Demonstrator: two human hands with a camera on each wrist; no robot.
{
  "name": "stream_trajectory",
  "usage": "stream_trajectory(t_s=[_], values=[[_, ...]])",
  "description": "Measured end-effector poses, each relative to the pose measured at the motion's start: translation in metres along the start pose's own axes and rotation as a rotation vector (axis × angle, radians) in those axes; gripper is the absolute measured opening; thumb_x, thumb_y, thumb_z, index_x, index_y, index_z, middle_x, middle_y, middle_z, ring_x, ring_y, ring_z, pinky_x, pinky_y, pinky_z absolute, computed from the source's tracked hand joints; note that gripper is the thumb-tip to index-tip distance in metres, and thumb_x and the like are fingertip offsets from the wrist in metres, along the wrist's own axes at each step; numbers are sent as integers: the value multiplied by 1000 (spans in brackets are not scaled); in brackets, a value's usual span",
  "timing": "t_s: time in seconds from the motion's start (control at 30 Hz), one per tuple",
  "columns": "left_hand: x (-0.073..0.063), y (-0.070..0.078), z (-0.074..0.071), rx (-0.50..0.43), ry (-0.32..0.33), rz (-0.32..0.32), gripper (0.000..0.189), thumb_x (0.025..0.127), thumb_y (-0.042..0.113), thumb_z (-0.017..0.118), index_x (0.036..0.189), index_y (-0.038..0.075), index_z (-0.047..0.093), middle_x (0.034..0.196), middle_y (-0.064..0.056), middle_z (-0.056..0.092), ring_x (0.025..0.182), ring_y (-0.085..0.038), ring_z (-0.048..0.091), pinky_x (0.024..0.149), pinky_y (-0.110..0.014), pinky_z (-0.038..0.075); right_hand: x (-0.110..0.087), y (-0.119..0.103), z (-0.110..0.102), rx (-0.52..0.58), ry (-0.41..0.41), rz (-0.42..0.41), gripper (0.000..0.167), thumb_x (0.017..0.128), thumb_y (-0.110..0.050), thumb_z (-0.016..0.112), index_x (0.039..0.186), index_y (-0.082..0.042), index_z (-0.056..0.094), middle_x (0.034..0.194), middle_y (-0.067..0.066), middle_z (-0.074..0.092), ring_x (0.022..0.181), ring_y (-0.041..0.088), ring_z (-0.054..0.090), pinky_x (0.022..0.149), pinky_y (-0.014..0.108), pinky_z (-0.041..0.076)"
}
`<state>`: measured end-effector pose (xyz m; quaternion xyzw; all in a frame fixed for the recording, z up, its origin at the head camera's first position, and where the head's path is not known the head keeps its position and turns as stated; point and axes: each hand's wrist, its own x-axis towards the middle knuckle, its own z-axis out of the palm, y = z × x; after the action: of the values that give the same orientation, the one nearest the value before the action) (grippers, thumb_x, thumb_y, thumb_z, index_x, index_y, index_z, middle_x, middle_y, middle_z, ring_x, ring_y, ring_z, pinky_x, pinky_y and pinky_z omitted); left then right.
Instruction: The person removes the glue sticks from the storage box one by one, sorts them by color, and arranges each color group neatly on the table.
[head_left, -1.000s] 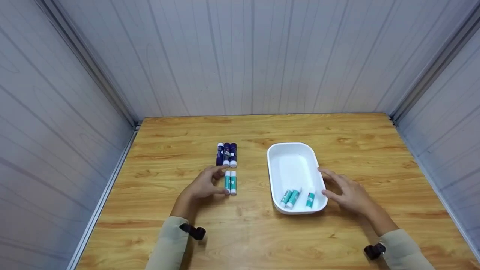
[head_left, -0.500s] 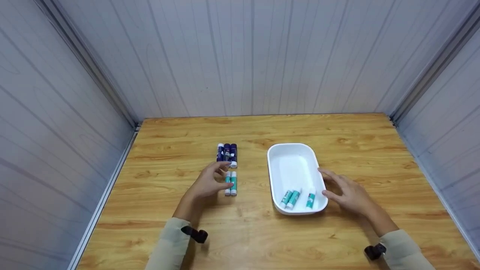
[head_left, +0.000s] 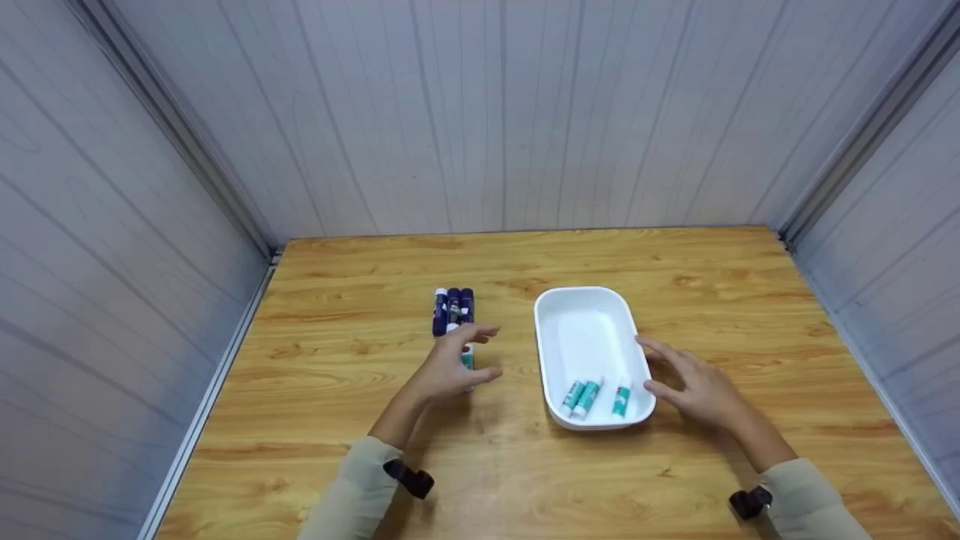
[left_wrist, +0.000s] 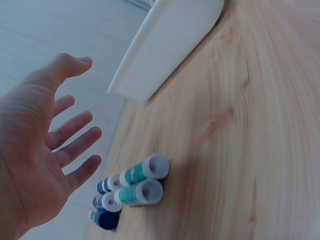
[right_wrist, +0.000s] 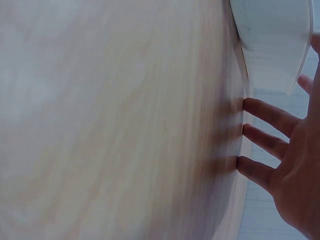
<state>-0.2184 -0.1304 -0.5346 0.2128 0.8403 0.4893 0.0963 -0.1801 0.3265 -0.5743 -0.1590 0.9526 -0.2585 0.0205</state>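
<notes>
My left hand (head_left: 448,369) hovers above two green-and-white glue sticks (head_left: 468,360), fingers spread and nothing between them. One of that pair is covered by the hand in the head view; the left wrist view shows both green glue sticks (left_wrist: 142,172) lying side by side. Just behind them lie three dark blue glue sticks (head_left: 454,306) in a row. At the right, a white plastic basin (head_left: 589,330) holds three more green glue sticks (head_left: 587,397) near its front end. My right hand (head_left: 701,386) touches the basin's right rim with thumb and forefinger, its other fingertips at the tabletop.
The wooden tabletop (head_left: 510,472) carries the basin and both rows of glue sticks. Pale panel walls (head_left: 480,112) stand behind the table and along its left and right sides. A small black camera (head_left: 409,478) sits on each wrist.
My left hand has moved right from beside the green glue sticks to over them, its fingers still apart. The right hand, the basin and the glue sticks stay where they were.
</notes>
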Motion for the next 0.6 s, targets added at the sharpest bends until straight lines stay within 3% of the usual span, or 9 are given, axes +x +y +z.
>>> stream_trajectory(t_s=[0.27,0.6], values=[[13,19,17,5,-78,-16,71,99,28,87,162,12,59,167,-10,62,158,-35,55,134,-59,43,0,1,0,3,-3,9,71,110,-51,69,174,-36,40,172,12,58,149,54,58,112,86,46],[35,45,41,45,-188,24,75,97,26,88,164,13,57,168,-10,61,159,-32,55,135,-53,42,-1,1,-1,-3,-8,16,71,110,-52,68,174,-39,40,172,13,58,149,53,59,111,87,46]])
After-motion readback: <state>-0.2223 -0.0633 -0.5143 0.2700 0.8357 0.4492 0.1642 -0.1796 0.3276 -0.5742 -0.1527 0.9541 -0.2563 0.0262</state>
